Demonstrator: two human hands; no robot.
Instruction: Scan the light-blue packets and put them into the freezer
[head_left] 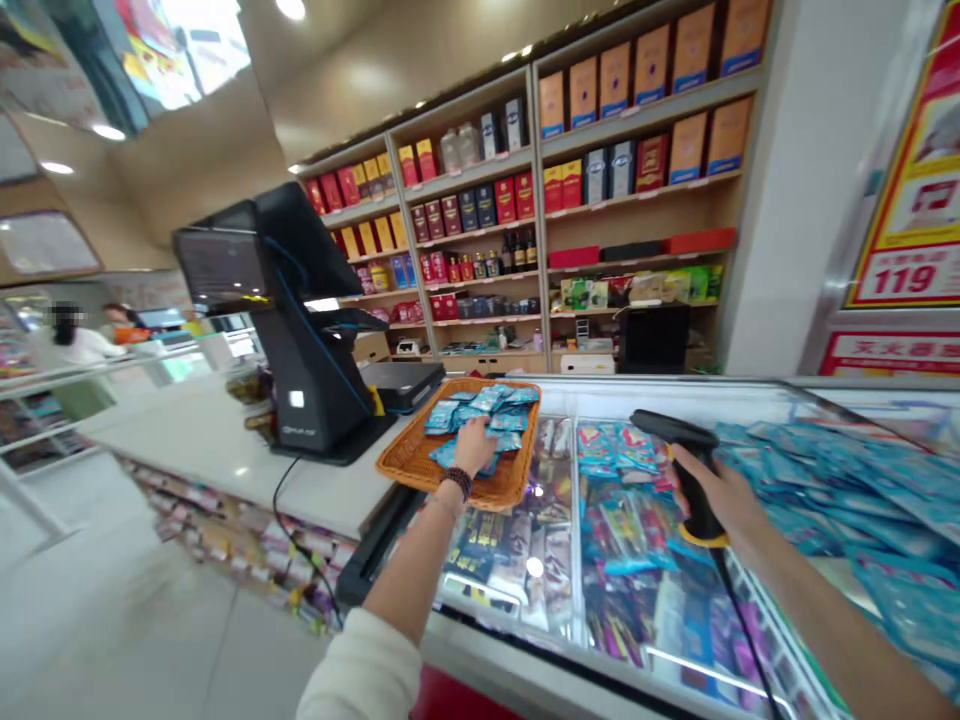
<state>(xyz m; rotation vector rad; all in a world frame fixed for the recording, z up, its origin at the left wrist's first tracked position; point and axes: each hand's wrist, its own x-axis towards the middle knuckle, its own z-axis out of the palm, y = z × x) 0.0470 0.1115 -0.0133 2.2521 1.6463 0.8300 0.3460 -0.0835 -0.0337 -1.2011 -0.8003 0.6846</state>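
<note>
Spanning the glass-topped desk, wicker tray at far left holding blue packets under the left hand, grip closing on one, right hand clasping upright scanner well right.

Tall wooden wall shelves stocked with red and tan boxes are seen at upper centre, lit by recessed ceiling lights, above pale floor tiles at lower left.

Single head-worn view, forward and slightly down across the glass counter, shelves far behind
</note>
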